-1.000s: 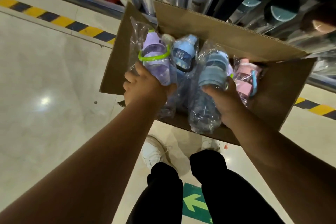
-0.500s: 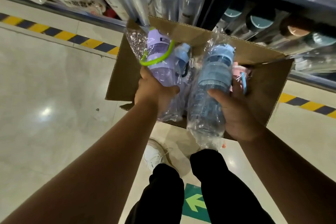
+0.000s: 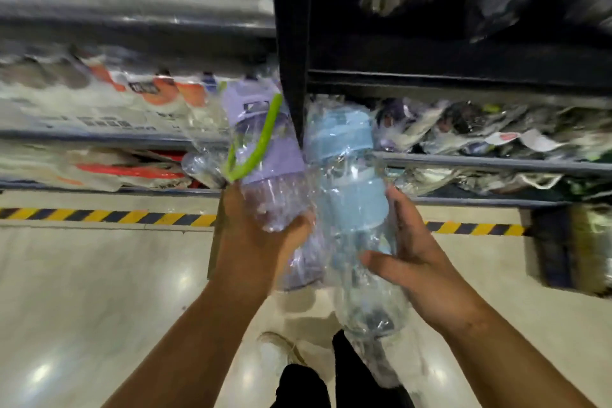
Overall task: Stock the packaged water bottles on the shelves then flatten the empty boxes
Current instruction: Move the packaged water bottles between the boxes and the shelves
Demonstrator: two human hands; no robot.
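My left hand (image 3: 255, 238) grips a purple water bottle (image 3: 265, 149) with a green loop strap, wrapped in clear plastic. My right hand (image 3: 417, 258) holds a blue-lidded bottle (image 3: 347, 175), also in clear wrap, its lower end hanging down past my wrist. Both bottles are raised side by side in front of the dark shelf upright (image 3: 291, 43), their lids level with the lower shelves. The cardboard box is nearly hidden; only a thin brown edge (image 3: 213, 242) shows behind my left hand.
Shelves (image 3: 496, 162) on the right hold several wrapped bottles. The left shelves (image 3: 99, 139) carry white and orange packaged goods. A yellow-black hazard stripe (image 3: 99, 216) runs along the floor. A dark carton (image 3: 569, 248) stands at the right. My shoes and legs are below.
Both hands lifted the purple and blue bottles up out of the cardboard box. My view tilted upward toward the shelves, and the box dropped almost out of sight.
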